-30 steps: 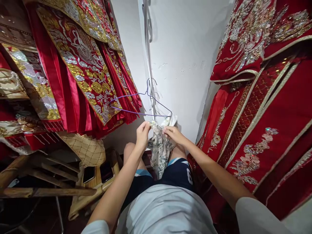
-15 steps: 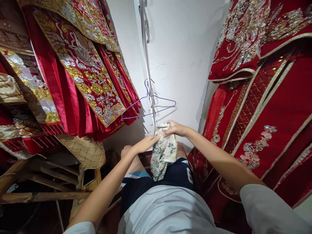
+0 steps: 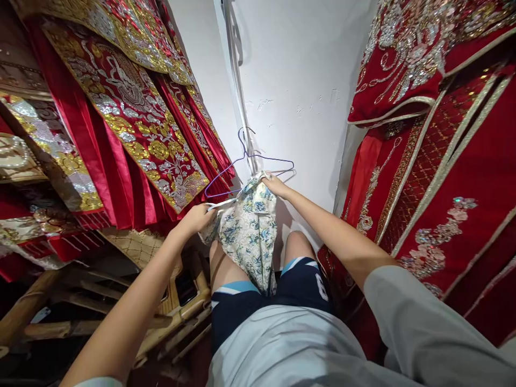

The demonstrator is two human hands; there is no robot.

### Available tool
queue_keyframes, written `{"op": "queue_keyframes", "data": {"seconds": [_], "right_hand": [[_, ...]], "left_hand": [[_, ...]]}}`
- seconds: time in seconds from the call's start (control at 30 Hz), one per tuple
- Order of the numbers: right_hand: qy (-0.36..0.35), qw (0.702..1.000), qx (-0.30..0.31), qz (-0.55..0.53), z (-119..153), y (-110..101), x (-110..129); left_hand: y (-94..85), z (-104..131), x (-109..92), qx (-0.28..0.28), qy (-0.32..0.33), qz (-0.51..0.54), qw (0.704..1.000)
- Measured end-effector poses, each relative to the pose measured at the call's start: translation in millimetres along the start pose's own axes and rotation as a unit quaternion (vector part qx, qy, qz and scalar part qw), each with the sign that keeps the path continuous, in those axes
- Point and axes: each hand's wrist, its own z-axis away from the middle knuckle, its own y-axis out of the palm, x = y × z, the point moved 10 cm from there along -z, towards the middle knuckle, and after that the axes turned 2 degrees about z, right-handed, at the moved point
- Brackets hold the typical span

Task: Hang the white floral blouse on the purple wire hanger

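A floral garment (image 3: 252, 228), off-white with blue and green flowers, hangs spread between my hands, its lower end reaching down between my thighs. My left hand (image 3: 197, 219) is closed on one upper corner, where a pale strip of edge is pulled taut. At the other upper corner, my right hand (image 3: 276, 186) pinches the fabric. Just behind the garment's top edge is a purple wire hanger (image 3: 278, 159), hooked on a white upright rail (image 3: 238, 80) by the wall. The garment covers part of the hanger's lower bar. Whether cloth and hanger touch, I cannot tell.
Red embroidered costumes (image 3: 157, 145) with gold and silver work hang at left. More red beaded gowns (image 3: 427, 177) hang at right, close to my right arm. A bamboo chair (image 3: 177, 328) stands low at left with a dark phone (image 3: 186, 287) on it. Behind is a white wall (image 3: 298, 70).
The garment was bunched between my hands over my lap. Now it is spread wide and raised toward the hanger. My left hand has moved left, and my right hand up and slightly left.
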Motion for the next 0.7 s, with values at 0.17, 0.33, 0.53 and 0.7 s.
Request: {"op": "queue_keyframes", "data": {"seconds": [0.17, 0.33, 0.53, 0.7], "right_hand": [[-0.015, 0.998, -0.024, 0.05, 9, -7, -5], [-0.042, 0.994, -0.048, 0.083, 33, -28, 3], [-0.077, 0.992, -0.02, 0.102, 48, -29, 22], [-0.122, 0.971, -0.174, 0.106, 57, -85, 37]], "left_hand": [[-10.9, -8, 13, -0.074, -0.032, -0.001, 0.997], [-29.9, -8, -12, -0.202, -0.003, 0.074, 0.976], [-44.7, -37, -60, -0.243, 0.086, 0.194, 0.946], [-48.5, -47, -57, -0.235, 0.089, 0.154, 0.956]]}}
